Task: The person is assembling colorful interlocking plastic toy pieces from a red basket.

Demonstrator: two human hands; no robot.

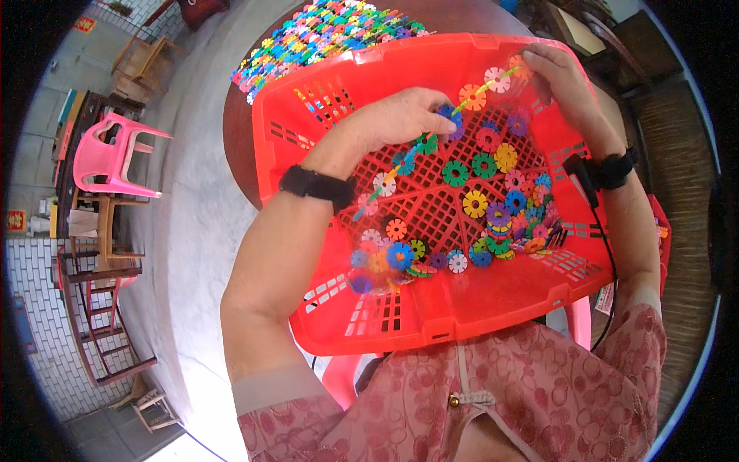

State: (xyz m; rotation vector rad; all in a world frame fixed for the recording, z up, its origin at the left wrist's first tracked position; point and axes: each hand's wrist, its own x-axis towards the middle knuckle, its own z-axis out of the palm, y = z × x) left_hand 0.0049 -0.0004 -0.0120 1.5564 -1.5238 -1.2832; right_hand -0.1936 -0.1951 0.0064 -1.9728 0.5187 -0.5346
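Observation:
A chain of notched plastic flower discs [383, 183] runs slantwise over a red plastic basket [269, 165], some discs face-on and others edge-on. My left hand [408, 119] pinches the chain at a blue disc [454, 127] near its middle. At the chain's upper right end, the fingers of my right hand [556, 77] close on an orange disc [520, 68]; my hand partly hides them. Loose discs of many colours lie beneath, among them a yellow disc [475, 203] and a green disc [455, 173]. Some at the lower left are blurred.
Behind the basket, a mass of joined colourful discs [331, 38] covers part of a round brown table [240, 146]. A pink plastic chair [112, 154] and wooden furniture stand along the left wall. A black cable [608, 258] hangs from my right wristband [616, 168].

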